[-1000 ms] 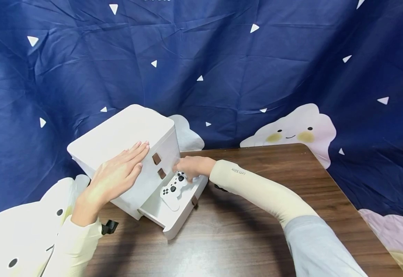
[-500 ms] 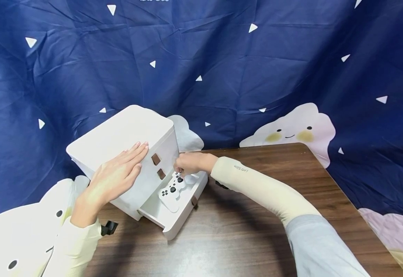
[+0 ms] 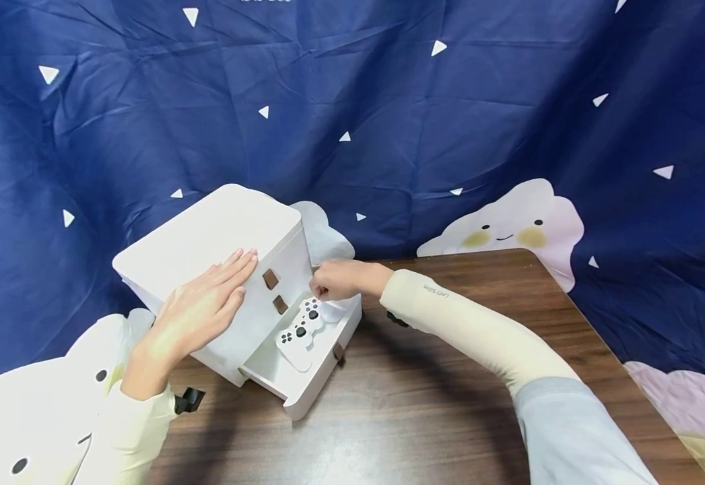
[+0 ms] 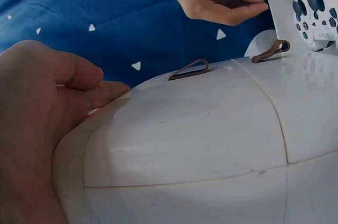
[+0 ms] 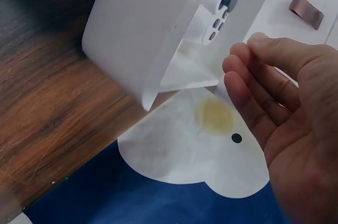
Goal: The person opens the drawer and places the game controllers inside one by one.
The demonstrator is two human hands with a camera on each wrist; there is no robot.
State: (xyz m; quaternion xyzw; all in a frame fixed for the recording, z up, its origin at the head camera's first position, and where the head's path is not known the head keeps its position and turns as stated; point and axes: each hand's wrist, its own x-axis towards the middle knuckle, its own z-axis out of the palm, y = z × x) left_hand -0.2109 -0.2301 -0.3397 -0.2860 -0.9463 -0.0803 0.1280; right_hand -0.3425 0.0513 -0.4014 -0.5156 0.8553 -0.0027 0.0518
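A white drawer cabinet (image 3: 219, 236) stands at the left of the table, its bottom drawer (image 3: 322, 391) pulled out. Inside that drawer lies a white game controller (image 3: 300, 330) with dark sticks and buttons. My left hand (image 3: 197, 313) rests with straight fingers on the cabinet's top near its front edge. Above the drawer's far end is my right hand (image 3: 340, 278), apart from the controller. In the right wrist view its fingers (image 5: 240, 84) are loosely bent, with nothing between them and the thumb.
Brown pull tabs (image 3: 271, 278) stick out from the upper drawers, and another tab (image 3: 339, 351) is on the pulled-out one. The wooden table (image 3: 449, 404) extends right. Behind it hangs a blue curtain (image 3: 388, 101) with clouds and triangles.
My right hand has lifted off the controller and moved slightly up and to the right, leaving the controller in the drawer. The left hand has stayed on the cabinet top.
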